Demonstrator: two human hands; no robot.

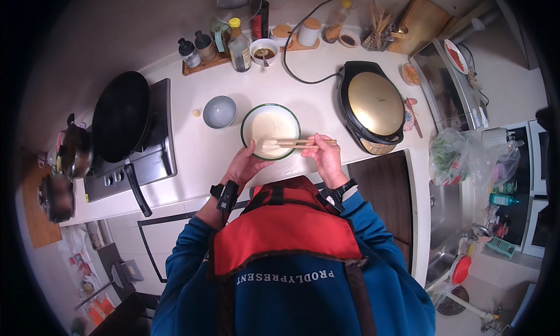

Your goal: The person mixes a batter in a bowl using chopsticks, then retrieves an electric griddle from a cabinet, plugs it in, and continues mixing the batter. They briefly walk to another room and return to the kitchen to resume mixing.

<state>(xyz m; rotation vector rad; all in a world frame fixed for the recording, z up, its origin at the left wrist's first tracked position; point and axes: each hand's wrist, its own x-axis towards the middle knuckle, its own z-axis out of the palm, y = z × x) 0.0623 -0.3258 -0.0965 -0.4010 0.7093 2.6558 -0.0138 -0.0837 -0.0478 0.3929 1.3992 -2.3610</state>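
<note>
On the white counter stands a white bowl with a dark green rim [296, 115], holding a smooth, pale cream batter [269, 125]. My left hand [244, 164] grips the near left edge of this bowl, thumb up at the rim. In my right hand [325, 158] is a pair of chopsticks [294, 143], pointing left over the bowl; their tips, coated with batter, are at its near side. Left of the bowl sits a small grey bowl [220, 112]. To the right is a round electric griddle [375, 105] with a gold lid, closed.
A black wok [121, 117] rests on the gas hob [157, 132] at left, its handle jutting past the front edge. Bottles and jars, including a yellow-capped bottle [238, 47], line the back beside a small sauce bowl [264, 52]. A black cord [286, 55] crosses the counter behind the griddle.
</note>
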